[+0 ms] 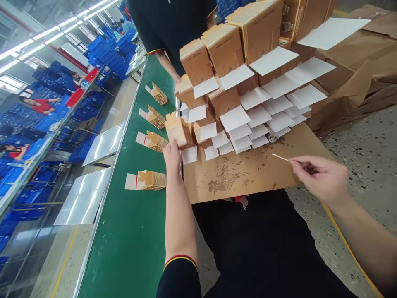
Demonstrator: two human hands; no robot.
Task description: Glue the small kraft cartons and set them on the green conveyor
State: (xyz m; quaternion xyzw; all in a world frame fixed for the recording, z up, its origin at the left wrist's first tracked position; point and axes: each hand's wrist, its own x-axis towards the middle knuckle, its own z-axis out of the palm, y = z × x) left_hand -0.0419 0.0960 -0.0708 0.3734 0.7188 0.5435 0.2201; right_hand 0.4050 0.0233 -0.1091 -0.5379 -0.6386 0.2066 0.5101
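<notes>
With my left hand [172,157] I grip the near end of a small brown cardboard box [177,129] at the left edge of the stack. Its far fingers are hidden behind the box. My right hand [324,178] pinches a thin cotton swab [281,157] between thumb and fingers, the white tip pointing left over the brown board [242,171]. Stacked brown boxes [223,47] rise beyond, their white flaps [235,118] sticking out toward me. A small round clear dish [273,137] sits by the lowest flaps.
On my left runs a green conveyor belt [130,236] carrying several small boxes [151,180] with raised flaps. A co-worker in a dark shirt [167,25] stands behind the stack. Brown wrapping paper [356,82] lies at right. Metal plates [85,196] flank the belt.
</notes>
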